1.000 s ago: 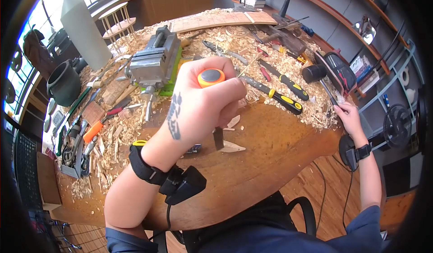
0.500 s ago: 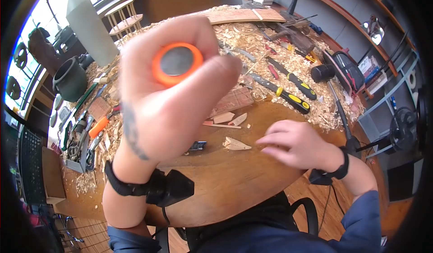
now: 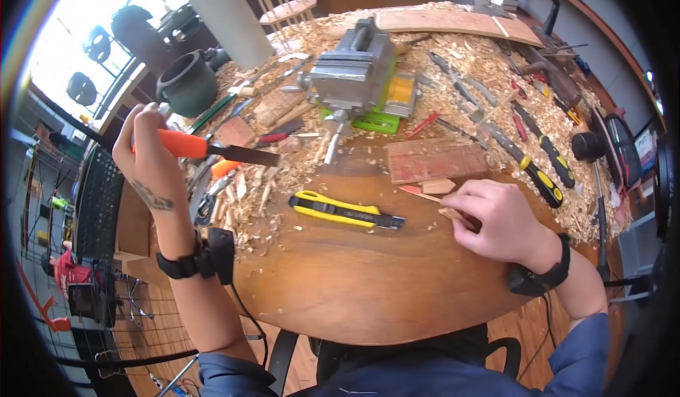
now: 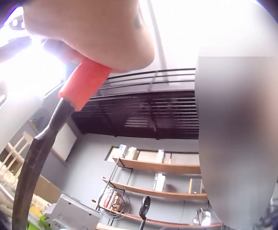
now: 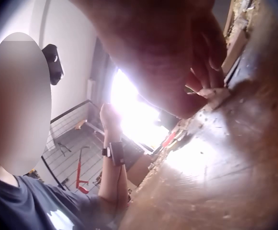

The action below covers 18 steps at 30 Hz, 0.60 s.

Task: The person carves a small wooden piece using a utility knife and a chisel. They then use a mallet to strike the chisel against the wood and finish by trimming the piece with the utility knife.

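Observation:
Raised at the left of the head view, my left hand grips the orange handle of a chisel, its dark blade pointing right. The left wrist view shows the same chisel from below, with its black shank. Low over the table's right half, my right hand pinches a small pale piece of wood, mostly covered by the fingers. In the right wrist view that wood piece is close to the tabletop. A yellow utility knife lies between the hands.
A metal vise stands beyond the knife, with a flat reddish board to its right. Rasps with yellow-black handles and a black mallet lie among shavings at right. A dark pot stands far left.
My right hand has let go of the mallet, come inward and picked the small wood piece between its fingers. My left hand has swung left with the chisel, uncovering the vise and utility knife.

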Motion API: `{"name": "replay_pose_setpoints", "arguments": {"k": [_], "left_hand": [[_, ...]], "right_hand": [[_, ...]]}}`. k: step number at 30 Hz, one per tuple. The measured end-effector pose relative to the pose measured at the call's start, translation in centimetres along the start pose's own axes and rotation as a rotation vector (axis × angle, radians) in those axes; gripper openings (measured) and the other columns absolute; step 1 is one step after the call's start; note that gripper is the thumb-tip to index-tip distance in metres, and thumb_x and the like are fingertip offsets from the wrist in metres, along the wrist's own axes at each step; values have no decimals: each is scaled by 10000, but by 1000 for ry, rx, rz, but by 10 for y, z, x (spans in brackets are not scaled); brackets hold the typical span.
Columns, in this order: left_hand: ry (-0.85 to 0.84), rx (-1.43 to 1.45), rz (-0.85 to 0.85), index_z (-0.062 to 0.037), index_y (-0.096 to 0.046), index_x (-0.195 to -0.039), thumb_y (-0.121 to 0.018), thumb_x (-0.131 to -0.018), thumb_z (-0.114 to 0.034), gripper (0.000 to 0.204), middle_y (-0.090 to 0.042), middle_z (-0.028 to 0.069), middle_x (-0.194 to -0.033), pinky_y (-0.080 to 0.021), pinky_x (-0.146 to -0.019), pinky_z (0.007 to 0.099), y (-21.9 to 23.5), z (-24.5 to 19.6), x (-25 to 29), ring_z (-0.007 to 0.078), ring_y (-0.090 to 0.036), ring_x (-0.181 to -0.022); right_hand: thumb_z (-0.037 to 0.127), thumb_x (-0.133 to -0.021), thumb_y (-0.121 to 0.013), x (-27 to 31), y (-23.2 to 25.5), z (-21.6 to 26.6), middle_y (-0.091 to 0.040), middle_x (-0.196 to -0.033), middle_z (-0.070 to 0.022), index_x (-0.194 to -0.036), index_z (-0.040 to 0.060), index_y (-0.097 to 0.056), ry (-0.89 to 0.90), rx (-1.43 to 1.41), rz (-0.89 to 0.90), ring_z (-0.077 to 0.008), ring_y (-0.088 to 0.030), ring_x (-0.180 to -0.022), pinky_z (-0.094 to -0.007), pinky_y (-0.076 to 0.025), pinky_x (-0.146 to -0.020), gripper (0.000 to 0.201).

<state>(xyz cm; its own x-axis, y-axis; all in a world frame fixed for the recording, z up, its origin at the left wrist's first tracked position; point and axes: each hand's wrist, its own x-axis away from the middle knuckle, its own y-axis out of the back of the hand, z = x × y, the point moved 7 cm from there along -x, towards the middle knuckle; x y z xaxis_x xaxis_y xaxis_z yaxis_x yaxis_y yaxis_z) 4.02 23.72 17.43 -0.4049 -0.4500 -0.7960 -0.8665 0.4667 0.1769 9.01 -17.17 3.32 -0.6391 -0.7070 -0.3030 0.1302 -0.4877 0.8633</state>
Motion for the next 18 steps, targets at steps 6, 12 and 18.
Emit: {"name": "replay_pose_setpoints", "arguments": {"k": [6,12,18], "left_hand": [[516,16,94,31,-722,-958,-680,-1039,-276,321,-686,75,-718,-476,-471,262,-21,121,22,124,-627,-515],[520,-214,254,36,-745,-1016,-656,-1054,-245,297,-749,113,-833,-536,-560,283,-20,158,29,164,-716,-631],[44,-84,548,-15,-753,-1108,-689,-975,-39,150,-754,93,-1008,-545,-807,292,-82,-27,88,159,-686,-827]], "right_hand": [[75,-911,-806,3,-2,-23,-737,-988,-48,-1174,58,-808,-165,-618,41,-101,-704,-757,-262,-571,-681,263],[69,-943,-802,12,-18,-25,-742,-1112,-53,-1241,61,-788,-211,-880,116,-96,-719,-849,-253,-576,-740,299],[79,-948,-821,15,-22,-23,-737,-1128,-46,-1302,60,-766,-332,-988,107,-105,-718,-943,-251,-582,-813,359]]}}
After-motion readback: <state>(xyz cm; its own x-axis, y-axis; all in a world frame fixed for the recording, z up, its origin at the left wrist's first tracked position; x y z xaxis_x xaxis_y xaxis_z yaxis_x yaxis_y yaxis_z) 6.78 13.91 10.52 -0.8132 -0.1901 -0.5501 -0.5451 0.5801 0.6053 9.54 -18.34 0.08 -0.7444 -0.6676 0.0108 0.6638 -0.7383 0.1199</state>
